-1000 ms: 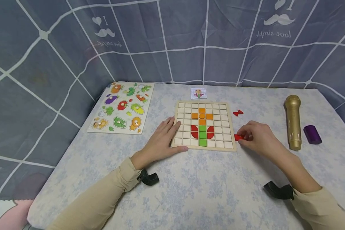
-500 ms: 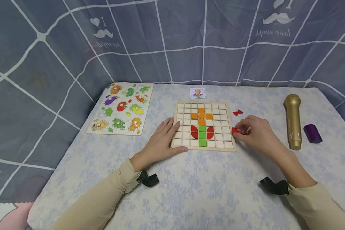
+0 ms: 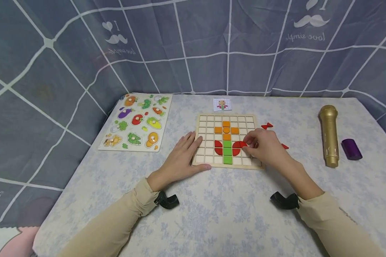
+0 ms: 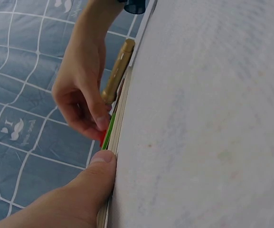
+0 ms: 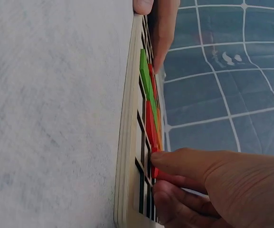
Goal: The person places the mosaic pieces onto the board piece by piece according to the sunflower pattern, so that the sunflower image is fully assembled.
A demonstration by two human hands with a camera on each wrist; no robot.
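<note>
From my end, R hand (image 3: 265, 145) is now over the board (image 3: 209, 159), vs. off its right edge 0.5 s ago, thumb & fingertips pinching a red pc. (image 3: 242, 144) just right of the right-side petal (image 3: 236, 151). L hand (image 3: 177, 157) unmoved, fingers extended, at board's left edge.

The right grip (image 3: 262, 144) partly hides its pinched red piece (image 3: 242, 144) and the wooden board's (image 3: 209, 151) right edge.

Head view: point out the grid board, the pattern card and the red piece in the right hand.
Grid board (image 3: 234, 166): head view, on its near wooden rim.
Pattern card (image 3: 222, 104): head view, on its printed flower.
Red piece (image 3: 242, 144): head view, on its uncovered face.
</note>
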